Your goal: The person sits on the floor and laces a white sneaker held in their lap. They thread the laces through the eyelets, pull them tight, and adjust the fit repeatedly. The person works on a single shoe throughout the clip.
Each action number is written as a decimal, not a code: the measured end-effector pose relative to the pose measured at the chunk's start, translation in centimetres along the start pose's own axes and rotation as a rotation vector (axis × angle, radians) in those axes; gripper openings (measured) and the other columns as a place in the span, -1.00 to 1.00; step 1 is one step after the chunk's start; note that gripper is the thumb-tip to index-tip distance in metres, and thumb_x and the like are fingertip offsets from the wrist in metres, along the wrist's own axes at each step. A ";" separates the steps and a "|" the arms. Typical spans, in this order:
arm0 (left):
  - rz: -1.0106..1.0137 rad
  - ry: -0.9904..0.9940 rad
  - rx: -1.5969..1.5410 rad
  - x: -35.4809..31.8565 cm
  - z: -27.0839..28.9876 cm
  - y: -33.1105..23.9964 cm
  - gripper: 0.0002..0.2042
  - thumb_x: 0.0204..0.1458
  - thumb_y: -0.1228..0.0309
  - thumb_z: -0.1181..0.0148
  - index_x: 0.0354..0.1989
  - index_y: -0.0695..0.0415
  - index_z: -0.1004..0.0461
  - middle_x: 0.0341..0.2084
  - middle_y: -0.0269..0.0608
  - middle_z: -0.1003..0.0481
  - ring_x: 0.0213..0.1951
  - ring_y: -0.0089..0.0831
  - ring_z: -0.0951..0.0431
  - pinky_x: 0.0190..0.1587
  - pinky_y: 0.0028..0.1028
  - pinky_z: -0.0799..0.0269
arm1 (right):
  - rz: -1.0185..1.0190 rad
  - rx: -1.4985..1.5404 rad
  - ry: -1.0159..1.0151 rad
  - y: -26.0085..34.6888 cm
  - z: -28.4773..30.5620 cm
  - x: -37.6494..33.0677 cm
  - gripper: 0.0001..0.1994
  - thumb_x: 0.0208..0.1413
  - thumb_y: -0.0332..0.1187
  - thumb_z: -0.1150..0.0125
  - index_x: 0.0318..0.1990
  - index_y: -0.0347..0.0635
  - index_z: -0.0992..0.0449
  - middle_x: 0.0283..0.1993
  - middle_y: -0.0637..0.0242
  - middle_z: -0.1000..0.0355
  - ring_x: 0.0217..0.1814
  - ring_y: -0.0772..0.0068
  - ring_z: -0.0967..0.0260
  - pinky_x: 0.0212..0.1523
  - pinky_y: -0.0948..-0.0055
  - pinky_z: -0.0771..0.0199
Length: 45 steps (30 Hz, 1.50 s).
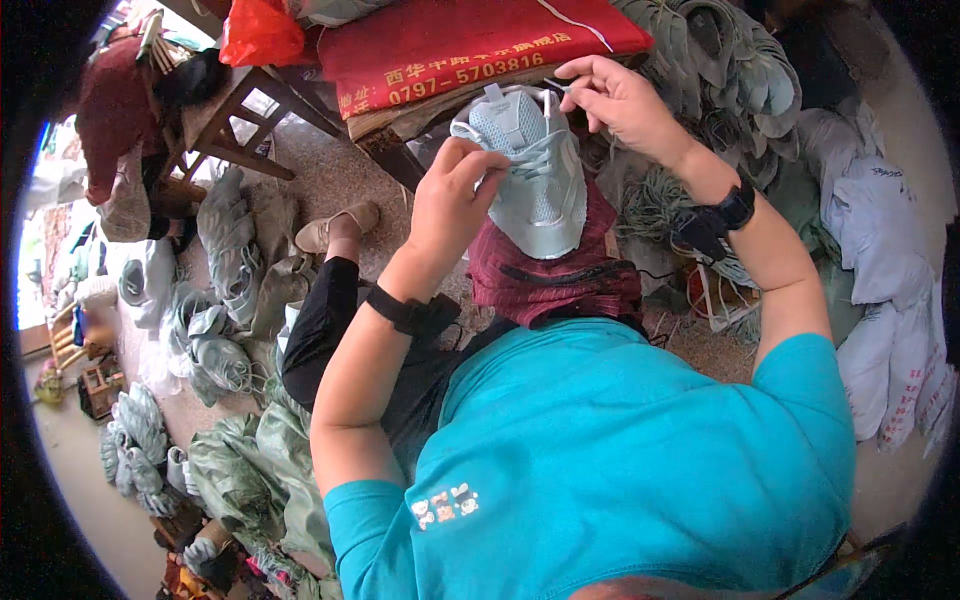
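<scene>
A pale blue-green shoe upper (545, 205) with a mesh tongue rests on my lap in front of me, its toe toward me. A pale shoelace (535, 158) crosses its front through the eyelets. My left hand (455, 185) is at the upper's left edge, its fingers closed in a pinch on the lace, which loops up beside them. Beyond the upper's right edge, my right hand (625, 110) pinches a thin dark tool (556, 84) between thumb and forefinger. The tool's exact kind is too small to make out. Maroon cloth (540, 285) lies under the upper.
A wooden bench (400, 125) covered with a red printed cloth (450, 50) stands just ahead. Bunches of pale uppers (720, 60) hang at the far right, near white sacks (880, 230). Piled uppers (215, 340), green sacking (240, 465) and a wooden stool (225, 115) are at left.
</scene>
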State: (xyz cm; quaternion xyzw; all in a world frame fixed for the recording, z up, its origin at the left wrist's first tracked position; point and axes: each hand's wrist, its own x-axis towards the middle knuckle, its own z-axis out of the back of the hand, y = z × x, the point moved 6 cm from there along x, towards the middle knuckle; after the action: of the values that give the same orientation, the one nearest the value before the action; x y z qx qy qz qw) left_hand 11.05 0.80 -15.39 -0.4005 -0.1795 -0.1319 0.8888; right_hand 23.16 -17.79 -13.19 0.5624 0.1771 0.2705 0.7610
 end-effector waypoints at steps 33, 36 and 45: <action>0.234 -0.233 -0.301 -2.8 0.6 4.1 -0.85 0.18 0.55 -0.01 -0.10 0.25 -0.32 -0.34 -0.09 -0.47 -0.31 -0.33 -0.53 -0.25 -0.40 -0.45 | -0.337 0.272 -0.838 -11.8 32.5 -11.1 -0.71 0.12 -0.46 -0.11 0.01 -0.29 -0.46 -0.46 0.55 -0.29 -0.59 0.79 -0.06 -0.67 0.73 0.01; 0.485 -0.307 -0.725 -2.5 0.3 3.3 -0.83 0.23 0.52 0.02 -0.03 0.25 -0.29 -0.33 -0.18 -0.53 -0.34 -0.51 -0.53 -0.23 -0.51 -0.46 | -0.367 0.284 -0.494 -10.6 19.1 -6.5 -0.72 0.10 -0.43 -0.14 -0.02 -0.29 -0.46 -0.46 0.53 -0.33 -0.61 0.79 -0.07 -0.67 0.72 -0.02; 0.700 -0.108 -0.875 -3.6 -2.2 3.4 -0.84 0.19 0.35 -0.12 -0.25 0.20 -0.44 -0.40 -0.34 -0.51 -0.42 -0.64 -0.45 -0.34 -0.66 -0.32 | -0.250 0.133 -0.033 -3.3 -2.7 -3.1 -0.87 0.18 -0.33 -0.14 -0.27 -0.20 -0.47 -0.40 0.54 -0.37 -0.38 0.77 -0.22 -0.34 0.71 -0.24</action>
State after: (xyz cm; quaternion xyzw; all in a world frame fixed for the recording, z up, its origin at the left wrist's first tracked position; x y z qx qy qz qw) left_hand 9.56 1.65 -20.60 -0.7738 -0.0097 0.1293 0.6201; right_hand 19.82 -18.37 -17.28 0.5894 0.2508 0.1518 0.7528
